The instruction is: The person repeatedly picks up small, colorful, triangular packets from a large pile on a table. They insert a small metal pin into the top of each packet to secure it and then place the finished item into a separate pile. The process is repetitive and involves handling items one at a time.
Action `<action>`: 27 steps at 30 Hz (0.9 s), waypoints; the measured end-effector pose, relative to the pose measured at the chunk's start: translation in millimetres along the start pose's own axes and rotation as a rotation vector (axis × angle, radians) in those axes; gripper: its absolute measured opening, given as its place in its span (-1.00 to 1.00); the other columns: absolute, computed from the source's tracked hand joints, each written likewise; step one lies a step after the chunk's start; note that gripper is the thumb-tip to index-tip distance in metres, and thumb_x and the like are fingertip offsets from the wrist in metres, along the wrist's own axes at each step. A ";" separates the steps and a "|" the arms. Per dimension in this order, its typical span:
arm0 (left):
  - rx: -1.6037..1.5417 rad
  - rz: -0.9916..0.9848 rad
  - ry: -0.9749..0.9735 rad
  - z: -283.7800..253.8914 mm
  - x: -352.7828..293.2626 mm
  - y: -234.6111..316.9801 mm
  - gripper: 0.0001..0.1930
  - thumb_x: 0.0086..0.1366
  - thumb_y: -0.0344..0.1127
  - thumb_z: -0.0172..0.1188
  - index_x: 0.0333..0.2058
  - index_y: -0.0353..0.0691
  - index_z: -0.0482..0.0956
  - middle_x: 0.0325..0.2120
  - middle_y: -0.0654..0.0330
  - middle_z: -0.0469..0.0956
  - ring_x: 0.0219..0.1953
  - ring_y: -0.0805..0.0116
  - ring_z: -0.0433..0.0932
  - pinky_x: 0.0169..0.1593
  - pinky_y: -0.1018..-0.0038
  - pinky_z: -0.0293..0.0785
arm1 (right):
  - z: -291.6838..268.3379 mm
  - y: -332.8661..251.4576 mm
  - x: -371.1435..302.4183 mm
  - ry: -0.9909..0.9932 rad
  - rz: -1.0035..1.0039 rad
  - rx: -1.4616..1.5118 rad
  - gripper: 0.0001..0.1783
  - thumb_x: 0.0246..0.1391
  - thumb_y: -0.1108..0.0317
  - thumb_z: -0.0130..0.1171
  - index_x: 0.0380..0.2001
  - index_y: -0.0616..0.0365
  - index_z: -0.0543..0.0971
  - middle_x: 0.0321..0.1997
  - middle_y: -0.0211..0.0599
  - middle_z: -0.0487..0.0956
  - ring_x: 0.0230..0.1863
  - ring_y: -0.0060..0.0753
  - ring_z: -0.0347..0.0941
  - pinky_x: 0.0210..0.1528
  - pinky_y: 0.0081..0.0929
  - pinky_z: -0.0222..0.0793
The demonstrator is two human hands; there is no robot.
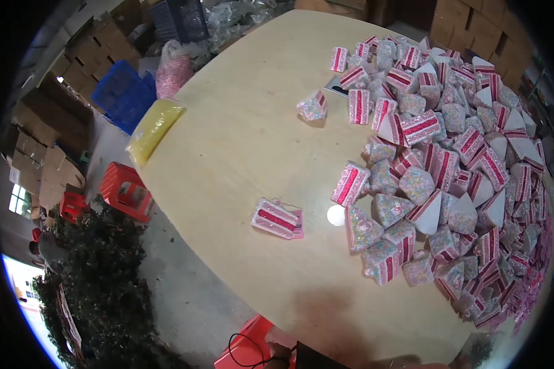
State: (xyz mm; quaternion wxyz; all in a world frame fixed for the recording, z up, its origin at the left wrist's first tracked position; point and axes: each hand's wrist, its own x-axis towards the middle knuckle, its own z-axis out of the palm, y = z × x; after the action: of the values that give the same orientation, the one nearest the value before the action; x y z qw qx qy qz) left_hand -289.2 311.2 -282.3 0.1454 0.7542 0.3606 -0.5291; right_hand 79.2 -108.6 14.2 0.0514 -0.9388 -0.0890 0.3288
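At the bottom edge, part of what looks like my left hand (pixel 279 353) shows in shadow beside a thin black cable (pixel 243 358) and a dark flat-edged object (pixel 320 358). Its fingers are mostly cut off. Farther right, a blurred brownish sliver (pixel 409 360), perhaps my right hand, lies along the lower edge. A toy cake slice (pixel 276 219) with pink glittery layers and a pink tag lies alone on the table. Another slice with a speckled top (pixel 314 107) sits farther back. Many similar slices form a big pile (pixel 418 184) on the right.
The pale wooden table (pixel 246 123) has a yellow packet (pixel 154 129) on its left edge. Pink shiny strips (pixel 529 283) lie at the right. A white disc (pixel 336 215) is beside the pile. Red stools (pixel 126 192), blue crates (pixel 126 92) and cardboard boxes (pixel 474 31) stand around.
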 end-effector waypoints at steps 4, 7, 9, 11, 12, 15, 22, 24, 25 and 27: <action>-0.068 -0.025 0.004 -16.1 -2.0 -11.0 -0.58 0.15 -0.03 0.02 -0.11 -0.17 0.52 -0.10 0.10 0.49 0.04 0.12 0.37 0.16 0.05 0.08 | 1.9 -14.5 -0.7 -0.019 0.062 -0.035 -0.65 0.12 0.14 -0.11 -0.40 0.22 0.50 -0.45 0.07 0.46 -0.38 0.08 0.35 -0.32 -0.06 0.20; -0.074 -0.044 0.020 -55.9 5.1 -36.9 -0.58 0.14 -0.08 0.04 -0.10 -0.21 0.51 -0.09 0.05 0.48 0.04 0.08 0.36 0.15 0.09 0.12 | 14.6 -15.9 2.3 -0.064 0.097 -0.035 -0.68 0.13 0.13 -0.12 -0.39 0.12 0.51 -0.33 -0.03 0.44 -0.25 0.01 0.26 -0.17 -0.07 0.14; -0.164 -0.034 -0.006 -60.4 -14.6 -38.8 -0.58 0.13 -0.11 0.05 -0.10 -0.25 0.49 -0.09 0.02 0.47 0.04 0.05 0.36 0.14 0.12 0.14 | 12.2 -10.8 9.4 0.055 -0.053 0.013 -0.65 0.16 0.17 -0.13 -0.52 0.20 0.48 -0.57 -0.15 0.46 -0.47 -0.13 0.35 -0.32 -0.19 0.24; -0.237 -0.022 -0.035 -89.8 -40.7 -52.5 -0.58 0.12 -0.14 0.06 -0.09 -0.28 0.48 -0.09 -0.01 0.46 0.03 0.02 0.35 0.13 0.15 0.17 | 17.4 -0.4 14.1 0.023 -0.117 0.059 -0.54 0.19 0.08 -0.21 -0.59 0.17 0.47 -0.62 -0.15 0.46 -0.49 -0.10 0.39 -0.33 -0.21 0.26; -0.268 -0.021 -0.059 -110.3 -60.0 -64.1 -0.58 0.12 -0.16 0.07 -0.09 -0.29 0.48 -0.09 -0.03 0.45 0.03 0.00 0.35 0.13 0.16 0.19 | 7.8 -39.7 8.4 0.019 -0.118 0.100 -0.62 0.12 0.12 -0.13 -0.50 0.22 0.48 -0.55 -0.06 0.48 -0.43 -0.03 0.41 -0.29 -0.21 0.30; -0.392 0.068 -0.220 -186.5 -142.0 -94.8 -0.57 0.11 -0.21 0.09 -0.08 -0.34 0.46 -0.08 -0.08 0.44 0.03 -0.04 0.35 0.12 0.21 0.23 | -45.8 -120.4 13.5 -0.046 -0.140 0.036 -0.64 -0.02 0.16 0.03 -0.35 0.29 0.50 -0.44 0.11 0.52 -0.32 0.10 0.48 -0.24 -0.20 0.39; -0.559 0.696 -0.391 -501.7 -303.2 -72.2 -0.81 0.21 -0.35 0.09 -0.21 -0.22 0.54 -0.33 0.25 0.57 -0.27 0.59 0.47 -0.10 0.56 0.36 | -62.0 -178.8 27.8 -0.294 -0.207 -0.287 -0.51 0.00 -0.03 -0.04 -0.57 0.21 0.58 -0.54 0.01 0.54 -0.44 0.03 0.50 -0.33 -0.11 0.40; -0.701 0.866 0.040 -576.9 -294.8 -63.2 -0.80 0.22 -0.37 0.05 -0.22 -0.31 0.53 -0.34 0.24 0.57 -0.24 0.50 0.50 -0.09 0.56 0.36 | -59.2 -195.3 25.5 -0.274 -0.185 -0.233 -0.53 0.01 -0.04 -0.06 -0.51 0.18 0.58 -0.52 0.01 0.54 -0.43 0.04 0.50 -0.33 -0.13 0.41; -0.723 0.854 0.263 -613.9 -281.8 -55.4 -0.82 0.22 -0.37 0.03 -0.27 -0.32 0.53 -0.36 0.26 0.55 -0.24 0.48 0.49 -0.11 0.57 0.35 | -55.0 -203.7 22.8 -0.260 -0.175 -0.204 -0.53 0.02 -0.04 -0.07 -0.48 0.16 0.57 -0.52 0.01 0.54 -0.42 0.04 0.50 -0.32 -0.14 0.41; -0.993 0.894 0.447 -676.0 -214.3 -45.6 -0.75 0.22 -0.28 0.09 -0.21 -0.33 0.47 -0.29 0.27 0.52 -0.16 0.56 0.43 -0.12 0.57 0.32 | -47.0 -220.6 14.1 -0.189 -0.175 -0.077 -0.59 0.03 -0.01 -0.04 -0.46 0.13 0.56 -0.49 -0.04 0.55 -0.40 0.02 0.50 -0.31 -0.17 0.41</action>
State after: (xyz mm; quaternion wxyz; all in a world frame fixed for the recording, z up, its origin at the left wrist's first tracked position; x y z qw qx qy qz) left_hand 109.0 665.7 187.5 0.5983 0.7653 0.2360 -0.0238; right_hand 90.0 108.4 76.4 0.0353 -0.8934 -0.1876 0.4066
